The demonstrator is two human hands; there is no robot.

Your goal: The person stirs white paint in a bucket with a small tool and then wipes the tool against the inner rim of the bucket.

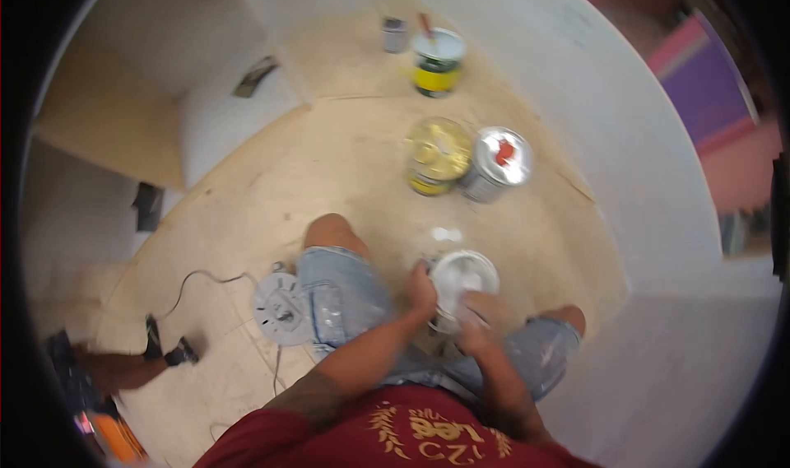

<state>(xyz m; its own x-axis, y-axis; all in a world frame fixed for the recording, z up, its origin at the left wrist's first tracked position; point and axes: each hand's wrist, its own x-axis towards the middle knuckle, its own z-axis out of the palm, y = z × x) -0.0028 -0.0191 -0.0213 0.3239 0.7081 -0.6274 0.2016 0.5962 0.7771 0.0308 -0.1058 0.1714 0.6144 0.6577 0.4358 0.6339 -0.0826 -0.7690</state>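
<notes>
A white bucket [439, 320] with pale, whitish contents stands between my knees on the floor. At its left side is my left hand [422, 292], closed against the rim and wall. My right hand [479, 313] is over the near right part of the opening. Motion smears its fingers, so whether it holds a tool is not visible. Beyond the bucket, a yellow-topped can [440, 157] stands beside a silver-lidded can [500, 159] with a red mark on the lid.
Farther off are a green and yellow bucket [439, 66] with a red-handled tool and a small grey can [394, 36]. A round cable reel [282, 310] lies by my left knee, its cord running left. Another person's leg [132, 369] shows at lower left. A curved white wall [576, 81] bounds the right.
</notes>
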